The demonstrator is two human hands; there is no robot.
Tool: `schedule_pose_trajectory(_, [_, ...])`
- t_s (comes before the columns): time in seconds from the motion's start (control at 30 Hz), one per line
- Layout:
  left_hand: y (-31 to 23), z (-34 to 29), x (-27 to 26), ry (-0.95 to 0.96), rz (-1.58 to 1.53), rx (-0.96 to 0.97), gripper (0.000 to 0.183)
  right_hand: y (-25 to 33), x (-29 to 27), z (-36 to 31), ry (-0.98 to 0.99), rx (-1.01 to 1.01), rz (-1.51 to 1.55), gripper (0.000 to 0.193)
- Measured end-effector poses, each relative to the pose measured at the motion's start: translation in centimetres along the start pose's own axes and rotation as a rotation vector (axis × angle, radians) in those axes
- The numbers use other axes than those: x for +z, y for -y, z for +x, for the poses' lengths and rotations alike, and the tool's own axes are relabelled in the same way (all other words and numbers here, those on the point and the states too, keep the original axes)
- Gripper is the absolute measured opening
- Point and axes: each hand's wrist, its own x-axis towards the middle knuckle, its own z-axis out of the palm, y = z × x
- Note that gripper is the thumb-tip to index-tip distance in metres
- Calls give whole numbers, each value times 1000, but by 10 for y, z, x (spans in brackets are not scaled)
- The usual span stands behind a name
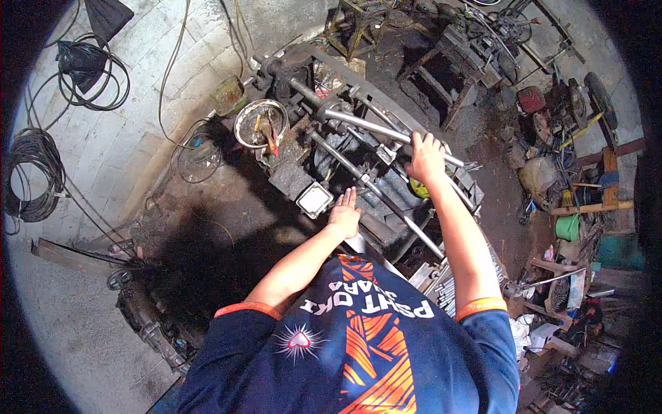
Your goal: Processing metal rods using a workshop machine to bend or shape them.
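A greasy metalworking machine that looks like a lathe [386, 196] stands in front of me. Along its far side runs a long, shiny metal rod [365, 125], its left end meeting the machine's round shaft. My right hand [426, 160] lies over this rod near its right end, fingers bent around it. My left hand [346, 215] rests on the machine's near side with fingers stretched out, beside a white-rimmed square box [315, 200]. A second long bar [376, 190] crosses the machine between my hands. Something yellow [418, 188] sits partly hidden below my right wrist.
A round pan [261, 124] with a red-tipped brush-like tool stands at the machine's left end. Several thin metal rods [447, 290] lie near my right forearm. Black cable coils [34, 176] hang on the left wall. Scrap parts and a green container [567, 227] crowd the right side.
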Motion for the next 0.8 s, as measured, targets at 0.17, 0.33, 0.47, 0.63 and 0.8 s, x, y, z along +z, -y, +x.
schedule_pose_trajectory(0.17, [0,1,0,-12,-1,0,48,-4,8,-3,-61,-11,-3,87])
schedule_pose_trajectory(0.33, [-3,2,-1,17,6,-18,49,0,-2,-7,4,4,30,79])
schedule_pose_trajectory(0.47, [-1,2,3,-10,2,-18,50,1,-1,-7,-3,2,37,81])
schedule_pose_trajectory(0.63, [-1,2,1,27,3,-14,50,3,-5,-6,2,17,55,83])
schedule_pose_trajectory(0.8, [-2,-1,-6,41,-13,-10,53,5,-8,-6,-18,3,57,81])
